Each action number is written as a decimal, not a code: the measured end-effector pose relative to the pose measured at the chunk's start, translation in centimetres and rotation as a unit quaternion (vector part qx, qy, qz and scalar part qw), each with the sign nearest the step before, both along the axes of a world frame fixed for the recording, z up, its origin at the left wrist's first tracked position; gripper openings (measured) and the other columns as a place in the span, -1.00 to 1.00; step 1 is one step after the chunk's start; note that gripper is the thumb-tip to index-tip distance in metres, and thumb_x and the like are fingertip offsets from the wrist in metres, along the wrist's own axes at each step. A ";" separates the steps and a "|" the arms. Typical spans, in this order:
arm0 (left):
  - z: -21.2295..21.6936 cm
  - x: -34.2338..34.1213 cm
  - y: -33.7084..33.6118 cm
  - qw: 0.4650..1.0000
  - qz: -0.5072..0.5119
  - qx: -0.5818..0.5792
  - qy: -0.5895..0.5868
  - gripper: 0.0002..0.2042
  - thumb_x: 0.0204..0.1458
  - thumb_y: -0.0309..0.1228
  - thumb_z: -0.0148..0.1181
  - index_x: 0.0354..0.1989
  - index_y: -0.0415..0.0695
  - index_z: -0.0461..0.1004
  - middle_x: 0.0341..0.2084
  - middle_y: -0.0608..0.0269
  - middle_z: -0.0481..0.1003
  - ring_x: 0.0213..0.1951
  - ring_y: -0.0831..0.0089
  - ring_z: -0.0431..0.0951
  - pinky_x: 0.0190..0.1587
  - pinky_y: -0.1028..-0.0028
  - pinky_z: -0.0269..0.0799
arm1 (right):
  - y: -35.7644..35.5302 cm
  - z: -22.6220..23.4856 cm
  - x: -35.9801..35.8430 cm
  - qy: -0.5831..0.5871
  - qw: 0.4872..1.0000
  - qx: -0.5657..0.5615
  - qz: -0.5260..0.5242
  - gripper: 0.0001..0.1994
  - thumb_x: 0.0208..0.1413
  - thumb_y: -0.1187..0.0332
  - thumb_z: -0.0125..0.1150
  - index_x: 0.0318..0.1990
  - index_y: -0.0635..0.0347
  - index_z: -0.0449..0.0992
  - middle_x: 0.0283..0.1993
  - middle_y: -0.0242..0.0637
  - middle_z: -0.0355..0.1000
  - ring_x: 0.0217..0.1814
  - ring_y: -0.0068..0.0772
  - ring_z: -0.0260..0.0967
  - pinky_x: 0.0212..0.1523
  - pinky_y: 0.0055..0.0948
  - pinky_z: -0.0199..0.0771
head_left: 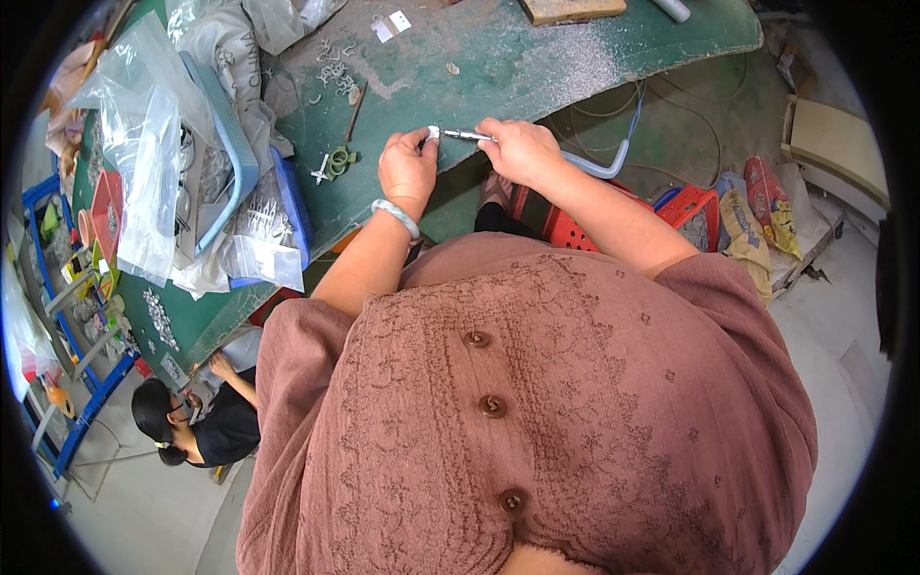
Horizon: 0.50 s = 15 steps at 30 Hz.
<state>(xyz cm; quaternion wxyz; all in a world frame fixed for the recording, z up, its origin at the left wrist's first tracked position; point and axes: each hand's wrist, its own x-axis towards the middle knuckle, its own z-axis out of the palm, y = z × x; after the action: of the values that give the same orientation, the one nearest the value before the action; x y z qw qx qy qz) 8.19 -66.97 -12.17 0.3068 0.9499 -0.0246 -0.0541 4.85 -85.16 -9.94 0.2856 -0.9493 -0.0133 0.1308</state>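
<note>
At the green bench edge, left hand pinches a small white part; right hand grips a metal tool touching it; plastic bags and blue tray lie left of the bench's middle

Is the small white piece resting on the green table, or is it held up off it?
Held up. The left hand pinches the small white piece at its fingertips above the green table, while the right hand holds a thin metal tool against it.
</note>
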 end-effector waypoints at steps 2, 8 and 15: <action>-0.1 0.0 0.0 1.000 0.001 -0.001 -0.001 -0.80 -0.17 -0.32 0.27 -0.34 -0.08 0.59 -0.60 0.20 0.41 -0.53 0.31 0.43 -0.39 0.39 0.37 | 0.0 0.1 0.0 0.002 1.000 0.001 -0.001 -0.82 0.04 0.24 0.03 -0.26 0.06 0.45 -0.44 -0.12 0.46 -0.34 -0.05 0.44 -0.35 -0.10 0.39; 0.0 0.0 0.0 1.000 -0.002 0.002 -0.001 -0.80 -0.17 -0.32 0.27 -0.35 -0.08 0.59 -0.61 0.20 0.41 -0.53 0.31 0.43 -0.39 0.39 0.37 | 0.0 0.6 0.2 0.035 0.999 0.009 -0.022 -0.81 0.04 0.22 0.03 -0.22 0.01 0.47 -0.42 -0.13 0.47 -0.32 -0.06 0.44 -0.32 -0.11 0.40; 0.1 0.0 0.0 1.000 -0.004 0.005 -0.001 -0.80 -0.17 -0.32 0.27 -0.35 -0.08 0.59 -0.61 0.20 0.41 -0.53 0.31 0.43 -0.39 0.38 0.37 | 0.0 0.8 0.5 0.059 0.998 0.007 -0.023 -0.80 0.04 0.22 0.04 -0.21 0.00 0.48 -0.42 -0.13 0.47 -0.30 -0.06 0.44 -0.30 -0.12 0.40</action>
<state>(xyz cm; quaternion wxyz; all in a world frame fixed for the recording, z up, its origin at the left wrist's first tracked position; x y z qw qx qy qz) 8.23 -66.96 -12.12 0.3014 0.9515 -0.0288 -0.0544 5.31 -85.13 -9.11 0.2959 -0.9378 0.0248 0.1800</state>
